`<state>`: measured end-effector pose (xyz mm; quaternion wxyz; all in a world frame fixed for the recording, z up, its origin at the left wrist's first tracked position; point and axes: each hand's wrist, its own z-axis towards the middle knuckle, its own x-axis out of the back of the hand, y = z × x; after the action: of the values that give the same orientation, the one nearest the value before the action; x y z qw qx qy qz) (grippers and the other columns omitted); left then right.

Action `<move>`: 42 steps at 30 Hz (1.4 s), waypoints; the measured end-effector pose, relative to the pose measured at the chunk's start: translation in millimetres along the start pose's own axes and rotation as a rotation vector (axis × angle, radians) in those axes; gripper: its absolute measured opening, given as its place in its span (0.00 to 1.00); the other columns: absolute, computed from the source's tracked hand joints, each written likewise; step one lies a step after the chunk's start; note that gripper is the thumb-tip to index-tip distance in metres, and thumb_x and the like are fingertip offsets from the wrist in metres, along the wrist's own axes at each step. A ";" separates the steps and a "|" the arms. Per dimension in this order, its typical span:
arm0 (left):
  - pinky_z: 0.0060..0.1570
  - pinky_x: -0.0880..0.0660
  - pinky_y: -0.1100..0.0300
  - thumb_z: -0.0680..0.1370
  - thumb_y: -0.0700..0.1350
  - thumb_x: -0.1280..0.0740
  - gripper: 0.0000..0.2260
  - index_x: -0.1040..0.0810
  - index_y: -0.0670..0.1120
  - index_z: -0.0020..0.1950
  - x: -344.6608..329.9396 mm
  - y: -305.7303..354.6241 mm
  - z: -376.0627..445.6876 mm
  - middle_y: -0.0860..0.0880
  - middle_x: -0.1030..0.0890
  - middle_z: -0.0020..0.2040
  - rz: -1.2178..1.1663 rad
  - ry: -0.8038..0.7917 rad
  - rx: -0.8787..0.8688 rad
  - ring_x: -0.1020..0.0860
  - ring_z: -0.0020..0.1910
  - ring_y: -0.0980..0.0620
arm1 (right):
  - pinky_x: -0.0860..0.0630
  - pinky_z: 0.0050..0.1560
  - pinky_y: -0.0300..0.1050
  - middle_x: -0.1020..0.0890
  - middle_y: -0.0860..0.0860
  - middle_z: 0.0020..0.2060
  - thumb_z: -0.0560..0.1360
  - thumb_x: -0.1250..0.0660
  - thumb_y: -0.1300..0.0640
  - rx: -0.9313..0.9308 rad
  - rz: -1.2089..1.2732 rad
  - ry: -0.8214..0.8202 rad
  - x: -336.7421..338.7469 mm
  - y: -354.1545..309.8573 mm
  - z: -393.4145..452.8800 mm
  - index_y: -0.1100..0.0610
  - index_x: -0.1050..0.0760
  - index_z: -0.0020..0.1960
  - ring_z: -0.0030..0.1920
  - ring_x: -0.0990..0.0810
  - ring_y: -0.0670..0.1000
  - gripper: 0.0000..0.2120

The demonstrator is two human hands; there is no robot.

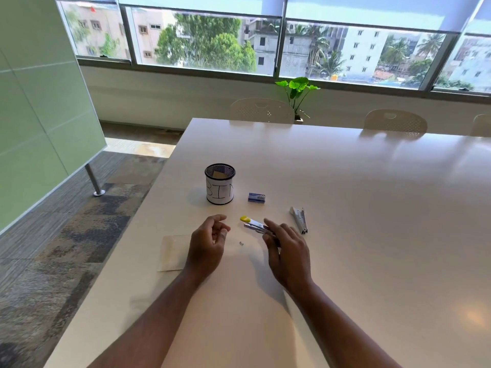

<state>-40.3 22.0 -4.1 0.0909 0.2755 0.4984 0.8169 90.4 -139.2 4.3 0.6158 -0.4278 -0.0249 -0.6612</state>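
The right hand (288, 254) grips the rear end of a stapler (255, 224). Its forefinger lies along the top and the other fingers are curled round the body. The stapler points away and to the left. Its yellow tip is the part farthest from the hand, and its top arm stands a little apart from the base. It cannot be told whether the stapler touches the tabletop (345, 208) or is held just above it.

The left hand (208, 244) hovers to the left of the stapler, apart from it. It is turned on its edge, with the fingers loosely curled toward the thumb, and nothing shows in them. Under its wrist lies a pale paper (172, 252), flat on the tabletop near the left edge. Between the two hands a small metal bit (241, 243) lies on the white surface, too small to tell more.

Beyond the hands stands a black mesh cup (220, 193), upright, wrapped in white paper with "BIN" written on it. Something tan sits inside it. To the right of the cup lies a small blue box (256, 197). A second stapler (299, 219), white and silver, lies shut just to the right of the right hand's fingers, not touching them.

At the far side of the tabletop stand two white chairs (261, 110) (395, 120), with a green plant (297, 88) between them below a wide window. A green partition (39, 102) stands at the left.
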 end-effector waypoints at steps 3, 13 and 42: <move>0.53 0.19 0.62 0.80 0.33 0.34 0.13 0.19 0.47 0.61 -1.7 -3.1 1.1 0.54 0.15 0.47 -0.013 -0.016 -0.014 0.17 0.47 0.59 | 0.20 0.47 0.49 0.15 0.48 0.48 0.80 0.32 0.56 -0.093 0.116 0.030 0.3 4.8 0.6 0.53 0.19 0.65 0.46 0.18 0.51 0.14; 0.50 0.22 0.57 0.79 0.39 0.27 0.12 0.18 0.56 0.56 -1.1 2.1 -0.6 0.58 0.15 0.50 -0.006 -0.195 -0.159 0.18 0.50 0.54 | 0.21 0.43 0.39 0.15 0.43 0.40 0.81 0.31 0.59 -0.219 0.484 -0.286 -2.2 10.1 2.8 0.47 0.18 0.60 0.40 0.17 0.44 0.11; 0.44 0.28 0.69 0.85 0.39 0.38 0.10 0.18 0.45 0.50 -1.3 7.6 1.1 0.55 0.19 0.41 -0.017 -0.042 -0.002 0.23 0.41 0.63 | 0.26 0.50 0.46 0.19 0.44 0.57 0.82 0.40 0.50 -0.015 -0.264 -0.502 17.8 1.3 31.8 0.46 0.22 0.61 0.58 0.21 0.51 0.12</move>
<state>-37.7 18.6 2.3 0.1085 0.2881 0.4979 0.8107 110.7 -135.9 34.4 0.4958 -0.5757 -0.2276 -0.6091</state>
